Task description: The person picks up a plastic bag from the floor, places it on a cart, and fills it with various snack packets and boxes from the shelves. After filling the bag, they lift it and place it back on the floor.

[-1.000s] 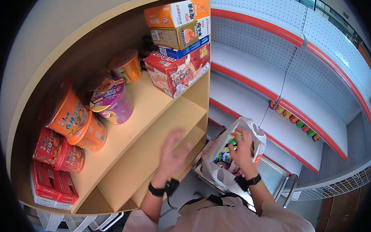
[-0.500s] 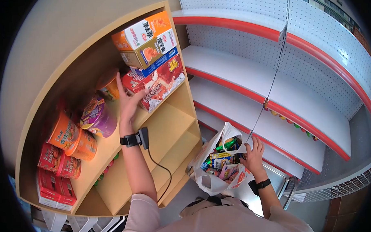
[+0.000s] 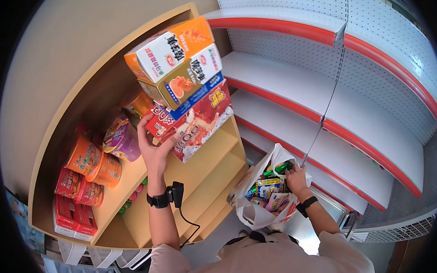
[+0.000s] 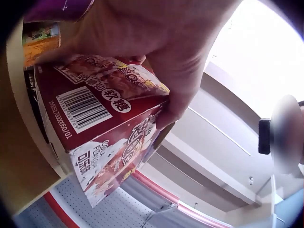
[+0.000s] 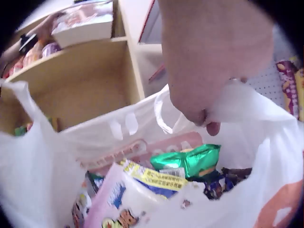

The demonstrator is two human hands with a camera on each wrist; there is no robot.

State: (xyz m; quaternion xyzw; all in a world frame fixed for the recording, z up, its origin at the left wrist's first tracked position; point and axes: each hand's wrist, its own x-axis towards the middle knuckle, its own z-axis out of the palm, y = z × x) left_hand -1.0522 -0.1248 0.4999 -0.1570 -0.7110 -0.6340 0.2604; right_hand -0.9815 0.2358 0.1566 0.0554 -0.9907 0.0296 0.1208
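Note:
My left hand [image 3: 155, 153] grips the near end of a red gummy candy box [image 3: 203, 125], thumb on its front face and fingers over its end. In the left wrist view the box's barcode end [image 4: 90, 107] lies under my palm. Stacked on it are a flat blue box [image 3: 198, 97], a gold-and-white box [image 3: 187, 80] and an orange-and-white box [image 3: 174, 47]. My right hand [image 3: 297, 181] is at the right rim of a white plastic bag [image 3: 252, 213]; in the right wrist view its curled fingers pinch the bag's plastic. Snack packets [image 5: 190, 161] fill the bag.
Instant noodle tubs in purple [image 3: 121, 140] and orange [image 3: 105, 170] stand on the wooden shelf [image 3: 133, 180], with red boxes [image 3: 74, 218] at its near end. White shelves with red edges [image 3: 285, 112] stand to the right. A metal cart [image 3: 322, 218] is beside the bag.
My left hand has reached over to the red box and gripped it; the stack has shifted toward me. My right hand left the bag's opening, then came to its right rim and took hold.

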